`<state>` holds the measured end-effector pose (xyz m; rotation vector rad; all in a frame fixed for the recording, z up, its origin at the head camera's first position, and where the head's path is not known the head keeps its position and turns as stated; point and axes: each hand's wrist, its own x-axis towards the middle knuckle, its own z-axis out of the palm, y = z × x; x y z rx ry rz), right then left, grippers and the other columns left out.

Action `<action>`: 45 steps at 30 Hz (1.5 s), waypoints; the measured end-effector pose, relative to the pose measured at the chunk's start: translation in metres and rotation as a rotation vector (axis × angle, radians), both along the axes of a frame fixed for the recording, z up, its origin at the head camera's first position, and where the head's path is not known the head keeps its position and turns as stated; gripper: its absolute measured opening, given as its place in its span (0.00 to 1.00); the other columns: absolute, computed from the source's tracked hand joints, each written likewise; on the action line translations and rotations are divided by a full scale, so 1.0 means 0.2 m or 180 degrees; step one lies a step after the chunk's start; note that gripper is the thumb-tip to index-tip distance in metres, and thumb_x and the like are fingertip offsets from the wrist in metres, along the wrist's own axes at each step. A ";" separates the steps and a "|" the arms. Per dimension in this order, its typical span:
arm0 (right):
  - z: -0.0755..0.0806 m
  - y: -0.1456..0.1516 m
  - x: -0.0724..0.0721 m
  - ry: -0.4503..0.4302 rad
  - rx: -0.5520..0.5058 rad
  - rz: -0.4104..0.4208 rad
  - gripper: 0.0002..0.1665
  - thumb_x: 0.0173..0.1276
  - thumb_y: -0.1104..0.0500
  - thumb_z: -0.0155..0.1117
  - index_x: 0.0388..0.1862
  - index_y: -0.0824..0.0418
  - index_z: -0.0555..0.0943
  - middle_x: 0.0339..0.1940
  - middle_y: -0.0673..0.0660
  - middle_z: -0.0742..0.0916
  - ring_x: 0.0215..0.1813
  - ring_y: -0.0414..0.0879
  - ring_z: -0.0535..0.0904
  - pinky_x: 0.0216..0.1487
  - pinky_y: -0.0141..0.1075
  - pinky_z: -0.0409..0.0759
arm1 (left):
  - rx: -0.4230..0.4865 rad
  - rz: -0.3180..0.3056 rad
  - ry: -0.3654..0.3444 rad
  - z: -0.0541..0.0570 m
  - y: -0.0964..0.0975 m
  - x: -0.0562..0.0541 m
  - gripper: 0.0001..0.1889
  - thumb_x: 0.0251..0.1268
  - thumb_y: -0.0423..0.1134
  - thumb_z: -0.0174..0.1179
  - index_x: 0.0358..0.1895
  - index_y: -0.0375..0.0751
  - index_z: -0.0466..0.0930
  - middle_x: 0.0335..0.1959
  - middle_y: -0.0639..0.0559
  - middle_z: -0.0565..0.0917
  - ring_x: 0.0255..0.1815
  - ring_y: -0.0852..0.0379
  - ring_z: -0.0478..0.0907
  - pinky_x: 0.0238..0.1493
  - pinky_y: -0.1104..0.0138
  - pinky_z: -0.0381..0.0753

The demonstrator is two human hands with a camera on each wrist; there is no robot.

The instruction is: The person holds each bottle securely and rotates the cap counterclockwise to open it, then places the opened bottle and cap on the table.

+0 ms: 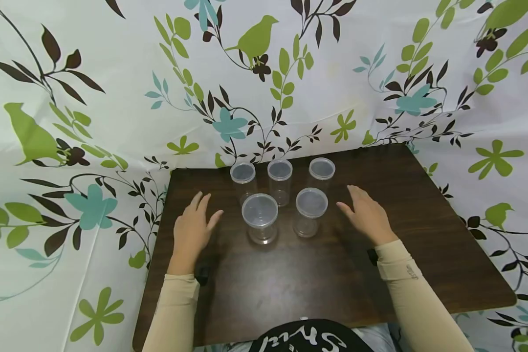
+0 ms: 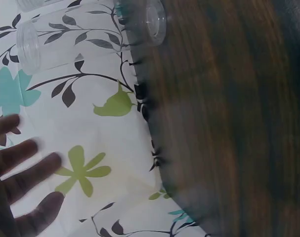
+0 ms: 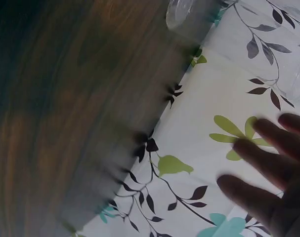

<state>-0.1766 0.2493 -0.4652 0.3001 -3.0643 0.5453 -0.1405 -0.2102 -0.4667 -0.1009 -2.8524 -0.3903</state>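
Note:
Several clear plastic jars with lids stand upright on a dark wooden table, three at the back and two in front. The front left jar (image 1: 260,215) and front right jar (image 1: 310,210) are nearest the middle. Behind them are a back left jar (image 1: 243,176), a back middle jar (image 1: 280,178) and a back right jar (image 1: 321,170). My left hand (image 1: 192,227) is held left of the jars, fingers spread, touching none. To their right my right hand (image 1: 367,215) is likewise spread and holds nothing. Part of a jar (image 2: 85,37) shows in the left wrist view.
The dark wooden table (image 1: 290,288) meets a patterned cloth (image 1: 127,98) with birds, leaves and flowers at its back and sides. At the near edge is a black printed garment (image 1: 310,337). Each forearm wears a beige sleeve (image 1: 176,308).

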 end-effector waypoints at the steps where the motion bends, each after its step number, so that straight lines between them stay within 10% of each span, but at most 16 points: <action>1: 0.00 0.00 0.01 -0.0079 -0.0021 0.0026 0.43 0.78 0.42 0.56 0.78 0.69 0.61 0.75 0.73 0.68 0.72 0.70 0.66 0.64 0.68 0.67 | -0.0022 0.0035 0.0036 -0.01 0.00 0.01 0.31 0.72 0.57 0.60 0.71 0.42 0.72 0.67 0.38 0.76 0.56 0.37 0.80 0.46 0.41 0.80; 7: -0.03 0.01 0.02 -0.0564 -0.0269 0.0440 0.46 0.74 0.42 0.63 0.78 0.69 0.62 0.70 0.73 0.75 0.67 0.70 0.73 0.61 0.64 0.72 | 0.0045 0.0132 -0.0408 -0.08 0.01 0.06 0.16 0.71 0.48 0.64 0.53 0.42 0.84 0.38 0.46 0.88 0.26 0.50 0.81 0.24 0.55 0.79; 24: -0.18 -0.25 0.10 0.0014 -0.1408 0.0431 0.67 0.61 0.48 0.78 0.83 0.64 0.43 0.81 0.70 0.57 0.79 0.66 0.57 0.72 0.61 0.62 | 0.0804 -0.0411 -0.1596 -0.26 0.12 0.17 0.18 0.75 0.46 0.60 0.60 0.40 0.80 0.47 0.47 0.88 0.46 0.45 0.85 0.49 0.48 0.82; 33: -0.23 -0.29 0.04 0.0368 -0.1722 0.0398 0.55 0.58 0.54 0.81 0.76 0.70 0.61 0.71 0.70 0.70 0.70 0.64 0.68 0.68 0.59 0.67 | 0.1065 -0.0864 -0.2089 -0.30 0.20 0.20 0.19 0.75 0.46 0.59 0.59 0.38 0.78 0.46 0.45 0.87 0.46 0.45 0.84 0.50 0.47 0.81; 45: -0.19 -0.27 0.09 0.0000 -0.2228 0.0178 0.50 0.56 0.57 0.82 0.72 0.68 0.64 0.60 0.70 0.81 0.60 0.63 0.80 0.58 0.57 0.79 | 0.1090 -0.1185 -0.2314 -0.30 0.29 0.22 0.22 0.76 0.46 0.59 0.63 0.35 0.76 0.48 0.44 0.86 0.49 0.45 0.83 0.54 0.47 0.79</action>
